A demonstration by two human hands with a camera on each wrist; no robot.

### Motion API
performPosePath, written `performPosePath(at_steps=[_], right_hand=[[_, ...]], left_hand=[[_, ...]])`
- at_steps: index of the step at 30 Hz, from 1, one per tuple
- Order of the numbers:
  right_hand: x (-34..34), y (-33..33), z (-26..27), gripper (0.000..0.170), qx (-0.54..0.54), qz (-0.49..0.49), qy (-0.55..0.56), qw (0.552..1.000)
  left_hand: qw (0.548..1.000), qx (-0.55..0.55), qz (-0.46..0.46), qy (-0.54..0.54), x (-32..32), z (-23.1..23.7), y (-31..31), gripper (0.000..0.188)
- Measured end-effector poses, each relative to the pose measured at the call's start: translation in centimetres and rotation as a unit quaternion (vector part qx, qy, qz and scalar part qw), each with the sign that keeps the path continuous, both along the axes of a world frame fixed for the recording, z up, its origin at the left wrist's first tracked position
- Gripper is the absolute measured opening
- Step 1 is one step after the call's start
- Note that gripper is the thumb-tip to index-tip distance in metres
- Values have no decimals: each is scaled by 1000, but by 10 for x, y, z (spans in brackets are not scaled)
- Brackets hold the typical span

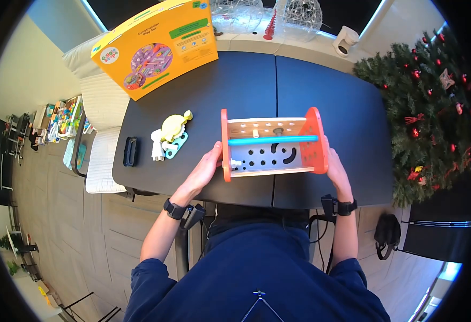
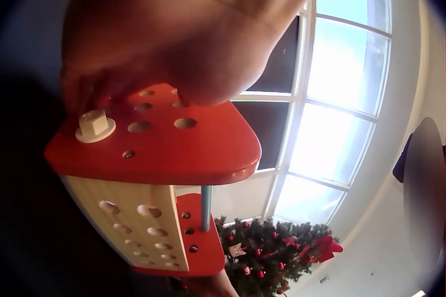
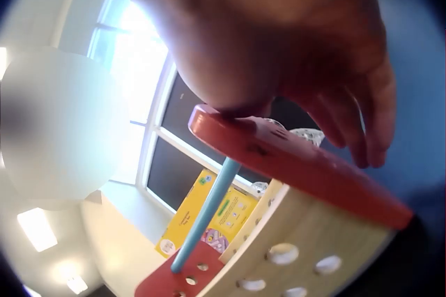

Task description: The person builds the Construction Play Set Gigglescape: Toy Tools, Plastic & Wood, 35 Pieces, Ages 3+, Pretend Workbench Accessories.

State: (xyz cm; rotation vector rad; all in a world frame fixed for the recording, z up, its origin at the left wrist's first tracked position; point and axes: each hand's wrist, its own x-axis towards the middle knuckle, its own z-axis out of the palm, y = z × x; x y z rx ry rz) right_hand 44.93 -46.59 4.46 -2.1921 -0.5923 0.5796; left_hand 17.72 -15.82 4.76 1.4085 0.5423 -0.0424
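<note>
A toy toolbox (image 1: 270, 167) with red end panels, pale perforated wooden sides and a blue rod handle (image 1: 273, 140) is held between both hands, its inside facing up toward the head camera. My left hand (image 1: 206, 167) holds the left red panel (image 2: 157, 147) from outside, thumb side up. On the opposite panel (image 3: 300, 165), my right hand (image 1: 338, 169) holds the outer side, its fingers reaching down along it. A white hex bolt (image 2: 95, 124) sticks out of the left panel near the left fingers. Part of each hand's fingers is hidden in the head view.
On the dark table (image 1: 235, 86), yellow and white toy pieces with a teal perforated strip (image 1: 177, 146) lie left, beside a black tray (image 1: 131, 151). A yellow play-set box (image 1: 160, 48) stands at the back left. A decorated Christmas tree (image 1: 417, 118) borders the right edge.
</note>
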Motion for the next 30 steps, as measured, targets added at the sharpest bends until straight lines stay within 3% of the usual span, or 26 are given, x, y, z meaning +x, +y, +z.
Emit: performPosePath(at_steps=[3, 8, 14, 21, 23, 27, 28, 30], right_hand=[[5, 13, 16, 82, -5, 15, 58, 998], [-8, 31, 46, 90, 78, -19, 125, 989], [-15, 33, 72, 88, 272, -88, 190, 939], [-26, 16, 106, 88, 328, 14, 163, 931], [-34, 14, 103, 83, 347, 17, 144, 927], [-44, 17, 85, 72, 397, 3, 147, 906], [-44, 18, 78, 62, 414, -3, 154, 897], [-46, 20, 71, 58, 382, -13, 147, 912]], left_hand=[[998, -1, 53, 24, 7, 25, -12, 83], [995, -2, 101, -4, 21, 13, -3, 88], [982, -4, 145, -117, 25, 40, 4, 82], [958, -45, 148, -243, 19, 91, -22, 79], [949, -22, 118, -290, 20, 87, -31, 81], [966, 25, 123, -227, 14, 62, -37, 78], [967, 37, 123, -219, 14, 58, -38, 73], [968, 90, 126, -199, 15, 48, -36, 69]])
